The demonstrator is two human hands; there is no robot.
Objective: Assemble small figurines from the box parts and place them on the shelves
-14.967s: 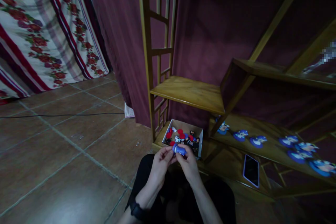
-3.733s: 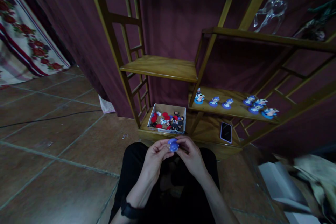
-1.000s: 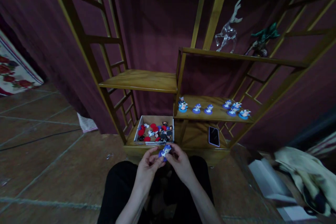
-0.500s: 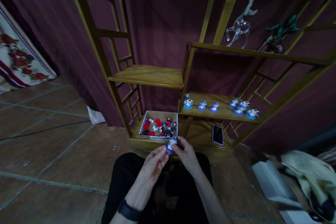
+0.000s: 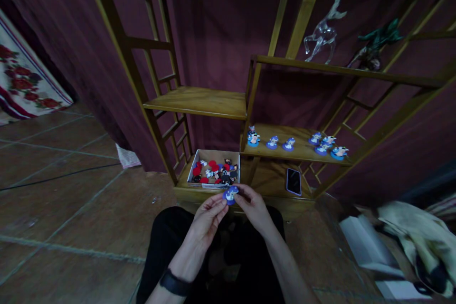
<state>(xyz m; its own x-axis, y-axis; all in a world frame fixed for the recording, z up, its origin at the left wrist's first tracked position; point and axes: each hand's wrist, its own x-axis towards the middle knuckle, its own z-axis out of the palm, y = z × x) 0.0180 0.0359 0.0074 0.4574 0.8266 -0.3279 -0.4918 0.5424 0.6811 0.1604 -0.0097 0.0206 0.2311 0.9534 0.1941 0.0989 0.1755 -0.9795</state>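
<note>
Between my two hands, above my lap, is a small purple and white figurine [image 5: 231, 194] on a round purple base. My left hand [image 5: 209, 216] pinches it from the left, near the base. My right hand [image 5: 252, 206] grips it from the right, thumb against its front. Just beyond my hands stands a white open box [image 5: 199, 154] holding several small figures and red and black round pieces. On the shelf [image 5: 299, 153] to the right, several similar purple and blue figurines stand upright, among them one purple figurine [image 5: 289, 144] near the middle.
A phone [image 5: 294, 182] lies on the bottom board at right. Higher up, a clear deer ornament [image 5: 322, 38] and a dark green sculpture [image 5: 377, 45] stand on a shelf. A bare wooden shelf [image 5: 199, 101] juts out above the box. White boxes [image 5: 370, 244] lie on the floor at right.
The figurine has been turned in my fingers, its head now leaning more to the right. Both hands keep hold of it. The whole view has shifted slightly.
</note>
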